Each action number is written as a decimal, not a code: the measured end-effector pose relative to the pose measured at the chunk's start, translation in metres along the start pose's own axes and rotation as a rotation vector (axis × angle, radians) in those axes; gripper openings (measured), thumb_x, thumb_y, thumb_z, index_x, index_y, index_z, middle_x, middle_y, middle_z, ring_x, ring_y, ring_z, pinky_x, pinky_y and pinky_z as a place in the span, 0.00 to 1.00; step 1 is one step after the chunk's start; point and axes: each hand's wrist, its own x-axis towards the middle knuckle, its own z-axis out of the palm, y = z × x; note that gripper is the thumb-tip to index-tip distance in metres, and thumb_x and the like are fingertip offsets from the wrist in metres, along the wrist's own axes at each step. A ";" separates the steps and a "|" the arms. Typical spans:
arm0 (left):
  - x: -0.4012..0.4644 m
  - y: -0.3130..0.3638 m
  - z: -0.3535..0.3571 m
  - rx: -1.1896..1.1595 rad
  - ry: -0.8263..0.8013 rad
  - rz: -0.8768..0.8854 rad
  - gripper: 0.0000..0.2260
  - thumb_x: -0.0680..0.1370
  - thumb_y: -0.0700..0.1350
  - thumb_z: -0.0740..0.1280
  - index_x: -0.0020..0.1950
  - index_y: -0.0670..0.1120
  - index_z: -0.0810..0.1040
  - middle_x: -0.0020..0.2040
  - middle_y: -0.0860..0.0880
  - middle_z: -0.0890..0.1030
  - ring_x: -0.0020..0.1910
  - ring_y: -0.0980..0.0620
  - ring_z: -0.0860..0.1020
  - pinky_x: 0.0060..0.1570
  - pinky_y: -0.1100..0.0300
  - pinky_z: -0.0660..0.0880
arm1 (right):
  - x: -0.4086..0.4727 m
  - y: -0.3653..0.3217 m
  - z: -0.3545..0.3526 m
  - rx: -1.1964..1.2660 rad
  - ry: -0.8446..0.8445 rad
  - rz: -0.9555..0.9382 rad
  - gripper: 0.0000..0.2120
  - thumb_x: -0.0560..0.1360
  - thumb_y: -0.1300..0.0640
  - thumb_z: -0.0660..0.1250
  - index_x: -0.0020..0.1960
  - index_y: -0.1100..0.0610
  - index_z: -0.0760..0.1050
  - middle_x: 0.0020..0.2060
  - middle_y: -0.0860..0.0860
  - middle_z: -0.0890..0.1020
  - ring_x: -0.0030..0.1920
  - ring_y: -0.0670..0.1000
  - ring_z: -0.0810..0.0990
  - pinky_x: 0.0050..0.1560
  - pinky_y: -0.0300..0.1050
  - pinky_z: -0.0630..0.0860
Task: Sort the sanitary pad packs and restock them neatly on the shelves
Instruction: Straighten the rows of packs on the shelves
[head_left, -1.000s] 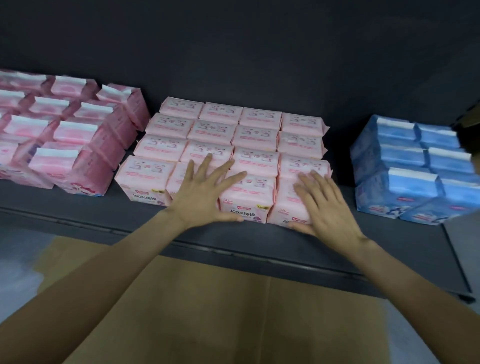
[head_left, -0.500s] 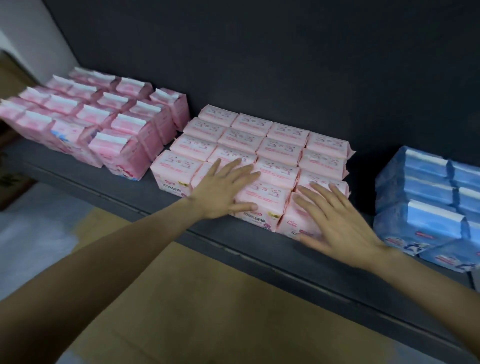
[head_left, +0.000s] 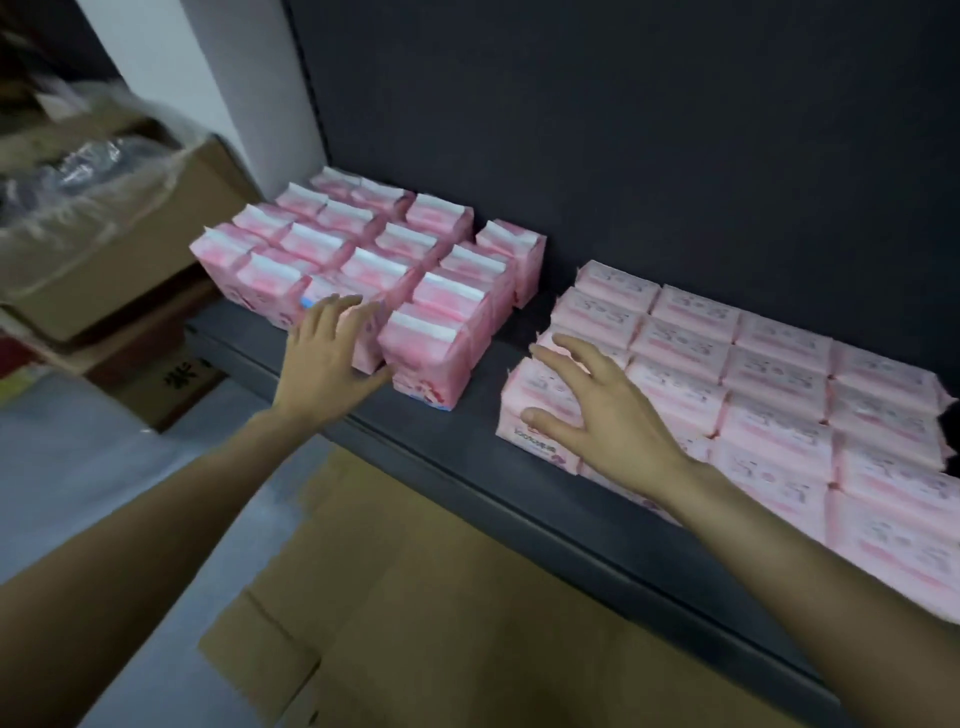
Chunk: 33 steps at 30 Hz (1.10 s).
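Both hands have shifted leftward: the left hand (head_left: 324, 364) now reaches, fingers spread and holding nothing, against the front of the darker pink packs (head_left: 421, 358), while the right hand (head_left: 597, 415) hovers open over the corner of the pale pink packs (head_left: 769, 395). Both groups stand in tidy rows on the dark shelf (head_left: 467, 447). Glossy, soft-wrapped and probably light, they look slippery and squashable, so flat palms on the sides should shift them best.

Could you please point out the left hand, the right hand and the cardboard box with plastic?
left hand (head_left: 324, 366): head view, back of hand.
right hand (head_left: 608, 415): head view, back of hand.
cardboard box (head_left: 140, 249): head view, side wall.
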 end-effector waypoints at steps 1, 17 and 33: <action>0.003 -0.007 0.000 0.012 -0.050 -0.018 0.36 0.69 0.69 0.59 0.71 0.48 0.68 0.69 0.42 0.70 0.70 0.36 0.65 0.65 0.35 0.62 | 0.011 -0.009 0.007 0.074 -0.017 0.044 0.32 0.76 0.38 0.60 0.76 0.45 0.55 0.76 0.47 0.53 0.74 0.49 0.57 0.71 0.46 0.61; 0.043 -0.067 0.015 0.169 -0.417 0.048 0.52 0.65 0.78 0.56 0.77 0.53 0.37 0.78 0.55 0.43 0.76 0.44 0.47 0.71 0.37 0.47 | 0.156 -0.072 0.078 -0.263 -0.455 0.380 0.50 0.72 0.30 0.60 0.73 0.45 0.24 0.71 0.58 0.24 0.75 0.65 0.40 0.72 0.62 0.58; 0.072 -0.121 0.030 -0.044 -0.288 0.193 0.47 0.65 0.78 0.55 0.77 0.54 0.56 0.77 0.52 0.59 0.76 0.43 0.54 0.72 0.42 0.46 | 0.211 -0.105 0.117 -0.073 -0.116 0.284 0.46 0.70 0.26 0.51 0.78 0.48 0.40 0.75 0.59 0.35 0.76 0.63 0.44 0.72 0.59 0.57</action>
